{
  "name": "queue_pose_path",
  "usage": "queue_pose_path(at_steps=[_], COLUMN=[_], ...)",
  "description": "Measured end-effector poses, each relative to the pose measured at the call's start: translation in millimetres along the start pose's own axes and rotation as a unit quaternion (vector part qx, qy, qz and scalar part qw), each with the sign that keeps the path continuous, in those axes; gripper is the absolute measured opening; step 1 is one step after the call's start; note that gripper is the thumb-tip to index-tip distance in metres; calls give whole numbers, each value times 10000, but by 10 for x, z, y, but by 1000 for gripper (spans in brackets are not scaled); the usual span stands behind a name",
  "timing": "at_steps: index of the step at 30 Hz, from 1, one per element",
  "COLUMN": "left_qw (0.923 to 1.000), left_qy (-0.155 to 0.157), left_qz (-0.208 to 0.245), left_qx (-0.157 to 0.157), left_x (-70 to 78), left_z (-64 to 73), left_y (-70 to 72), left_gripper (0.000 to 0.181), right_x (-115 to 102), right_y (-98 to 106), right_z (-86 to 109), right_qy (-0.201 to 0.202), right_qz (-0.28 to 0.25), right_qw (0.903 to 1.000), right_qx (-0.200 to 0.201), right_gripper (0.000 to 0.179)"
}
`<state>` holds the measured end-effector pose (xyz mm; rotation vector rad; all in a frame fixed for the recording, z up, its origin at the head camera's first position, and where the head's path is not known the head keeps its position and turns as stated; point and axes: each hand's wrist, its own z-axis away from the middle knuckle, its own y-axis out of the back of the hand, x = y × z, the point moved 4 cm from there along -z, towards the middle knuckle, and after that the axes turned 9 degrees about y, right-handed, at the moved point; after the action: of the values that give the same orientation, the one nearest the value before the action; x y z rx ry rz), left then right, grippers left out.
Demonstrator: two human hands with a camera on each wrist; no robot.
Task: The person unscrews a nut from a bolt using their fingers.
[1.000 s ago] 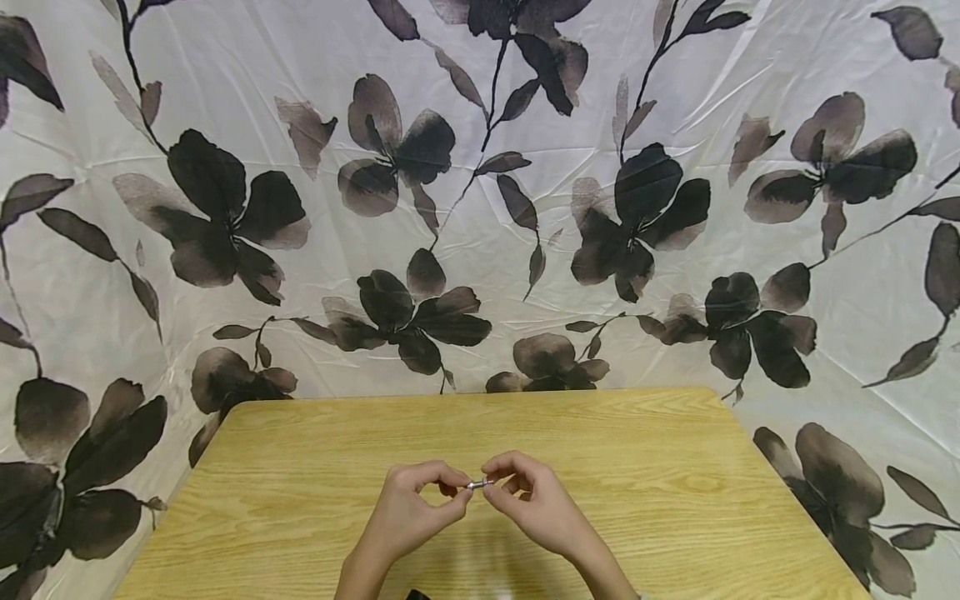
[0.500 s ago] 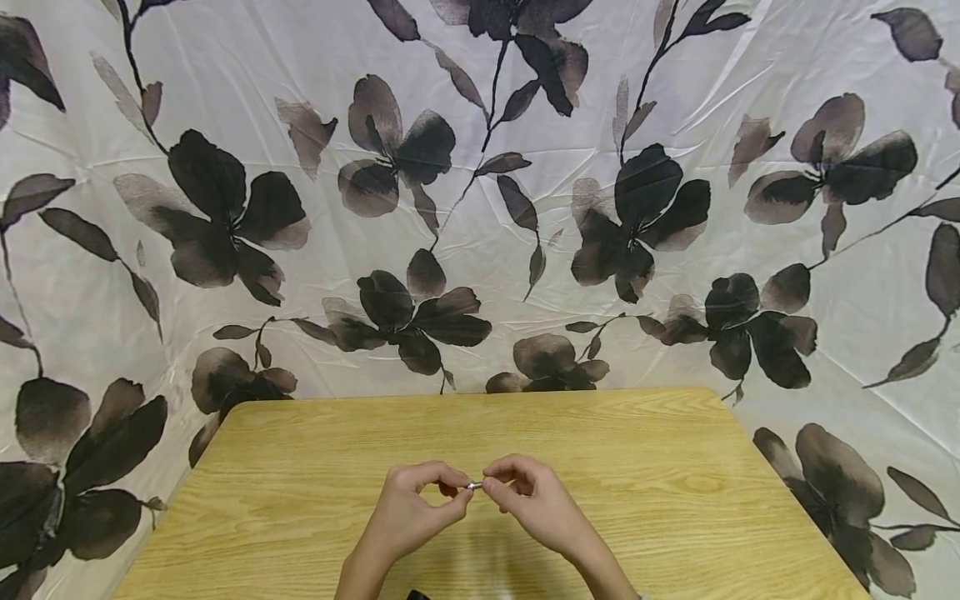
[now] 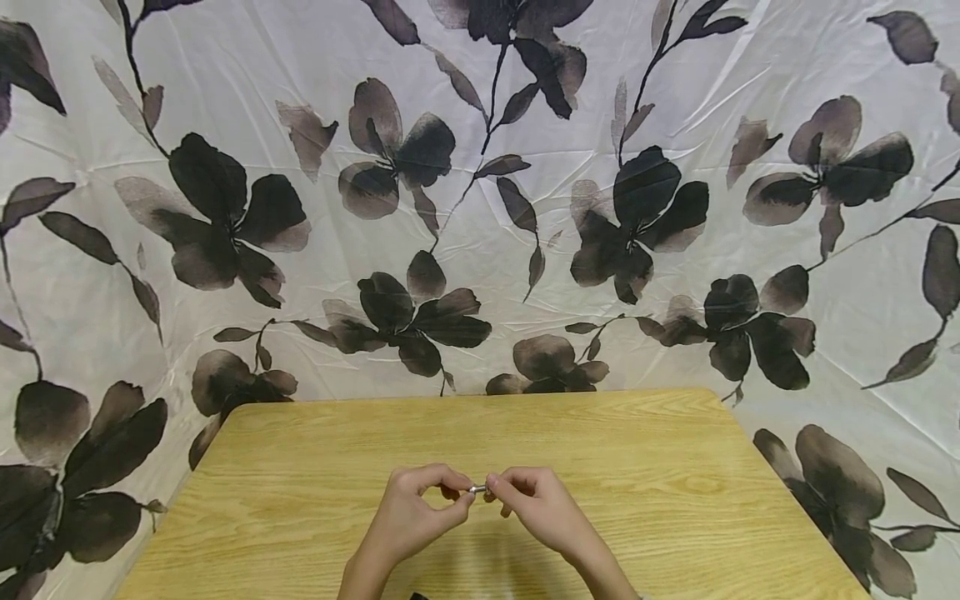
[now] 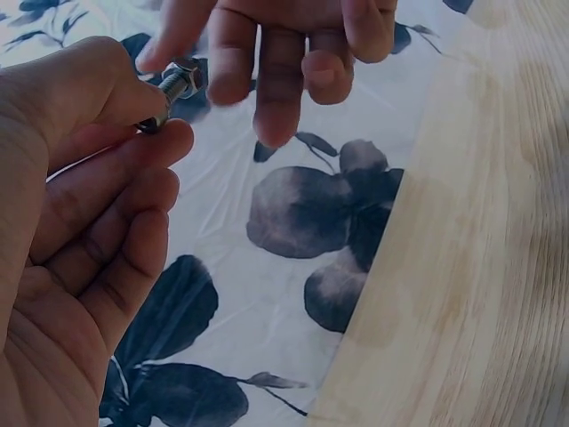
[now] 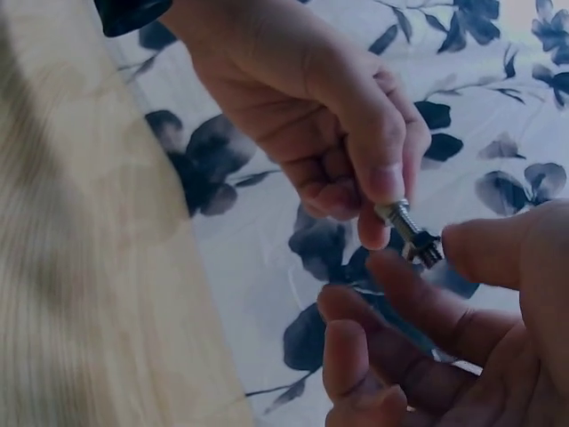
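Between both hands is a small silver bolt (image 5: 403,221), held up over the wooden table (image 3: 300,467). The thumb and index finger of my left hand (image 3: 408,521) pinch it by the head end, which their tips mostly cover. A hex nut (image 4: 188,75) sits on the bolt's threads near the free end. My right hand (image 3: 543,512) has its thumb and index finger on either side of this nut, fingertips right at its faces. Its other fingers are spread and half bent in the right wrist view.
A white cloth (image 3: 525,250) with dark flower prints hangs behind the table and at both sides. A dark band (image 5: 133,12) is on the left wrist. A small black object (image 3: 418,596) shows at the bottom edge of the head view.
My right thumb has slid up and forward across the nut, and the right fingers have shifted. My left hand keeps its pinch on the bolt in almost the same place.
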<state>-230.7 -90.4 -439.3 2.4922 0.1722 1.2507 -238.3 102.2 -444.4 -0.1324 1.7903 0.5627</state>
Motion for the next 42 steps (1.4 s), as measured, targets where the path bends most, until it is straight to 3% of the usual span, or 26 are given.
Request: queue_pose_path(at_steps=[8, 15, 20, 29, 35, 42], left_qw=[10000, 10000, 10000, 10000, 9999, 9999], left_qy=[10, -60, -1, -38, -60, 10], left_qz=[15, 25, -22, -74, -73, -101], left_qx=[53, 54, 44, 44, 40, 27], left_x=[-14, -30, -32, -25, -18, -12], left_z=[-7, 3, 13, -3, -7, -1], left_y=[-6, -17, -15, -15, -10, -9], left_gripper=[28, 29, 28, 29, 29, 24], right_x=[7, 22, 27, 22, 6, 19], right_y=[5, 23, 30, 22, 14, 22], right_z=[19, 6, 4, 7, 13, 6], right_qy=[149, -46, -40, 49, 51, -82], right_qz=[-168, 52, -162, -177, -476, -288], right_qw=[9996, 10000, 9998, 9997, 9987, 9995], right_qx=[-179, -53, -131, -184, -176, -37], right_gripper=[31, 33, 26, 31, 31, 30])
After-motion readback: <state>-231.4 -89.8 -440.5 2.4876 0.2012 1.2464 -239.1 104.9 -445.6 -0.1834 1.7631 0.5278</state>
